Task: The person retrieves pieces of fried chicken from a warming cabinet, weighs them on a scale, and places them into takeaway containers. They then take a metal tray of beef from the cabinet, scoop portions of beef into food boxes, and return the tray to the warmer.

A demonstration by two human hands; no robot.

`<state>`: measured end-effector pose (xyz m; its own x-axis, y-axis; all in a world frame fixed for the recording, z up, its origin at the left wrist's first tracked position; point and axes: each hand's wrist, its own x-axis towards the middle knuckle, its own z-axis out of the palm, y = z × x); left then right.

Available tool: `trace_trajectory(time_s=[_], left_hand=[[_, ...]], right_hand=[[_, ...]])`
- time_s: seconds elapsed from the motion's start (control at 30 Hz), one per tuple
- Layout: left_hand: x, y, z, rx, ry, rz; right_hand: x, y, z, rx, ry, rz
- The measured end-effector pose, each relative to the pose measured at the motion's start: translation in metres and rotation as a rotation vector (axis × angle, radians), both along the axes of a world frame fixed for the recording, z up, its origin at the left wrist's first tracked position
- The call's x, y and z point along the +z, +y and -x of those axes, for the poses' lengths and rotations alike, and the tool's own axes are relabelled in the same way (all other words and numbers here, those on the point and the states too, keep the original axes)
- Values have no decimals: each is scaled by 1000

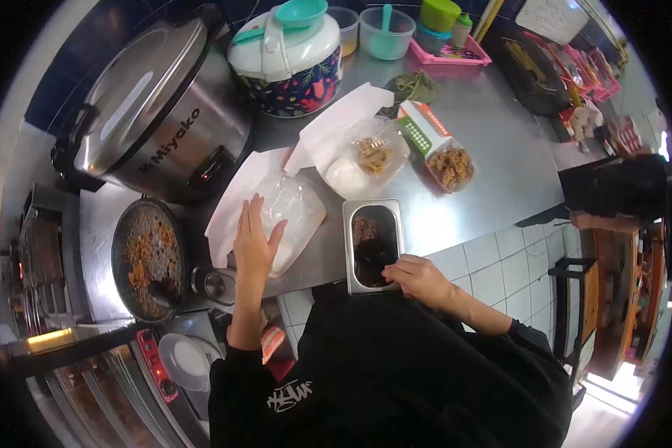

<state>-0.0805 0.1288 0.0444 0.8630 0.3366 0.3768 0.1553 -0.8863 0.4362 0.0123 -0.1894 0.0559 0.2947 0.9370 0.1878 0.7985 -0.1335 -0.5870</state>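
My left hand [254,237] lies with fingers stretched over the near side of an open food box [300,213] with a clear plastic lining; some white rice shows at its lower end. My right hand [420,279] is closed in a pinch at the right rim of a steel pan [348,246]. Inside the pan are brown minced food [365,230] and a dark, spoon-like shape [372,256]; what my fingers pinch is hard to make out. A second open box [343,178] behind holds rice and a clear cup of browned food [375,155].
A carton of browned food [449,168] stands to the right. At left are a large Miyako rice cooker [172,127] and a frying pan [116,257] with food bits. A patterned rice bucket [287,93] is at the back. Another person's arm [605,222] shows far right.
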Motion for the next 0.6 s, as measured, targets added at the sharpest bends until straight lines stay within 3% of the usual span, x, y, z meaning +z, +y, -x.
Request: trace_trajectory(time_s=[0.17,0.3,0.47,0.6], left_hand=[[9,10,-1,37,1,136],[10,15,-3,51,-26,201],[22,18,-4,101,-2,265],[23,21,-7,80,-49,124]], right_hand=[[3,19,-13,-195,-77,-234],[-12,31,-12,-161,-198,-238],[3,10,7,-155,163,-135],[2,9,1,-312,164,-219]])
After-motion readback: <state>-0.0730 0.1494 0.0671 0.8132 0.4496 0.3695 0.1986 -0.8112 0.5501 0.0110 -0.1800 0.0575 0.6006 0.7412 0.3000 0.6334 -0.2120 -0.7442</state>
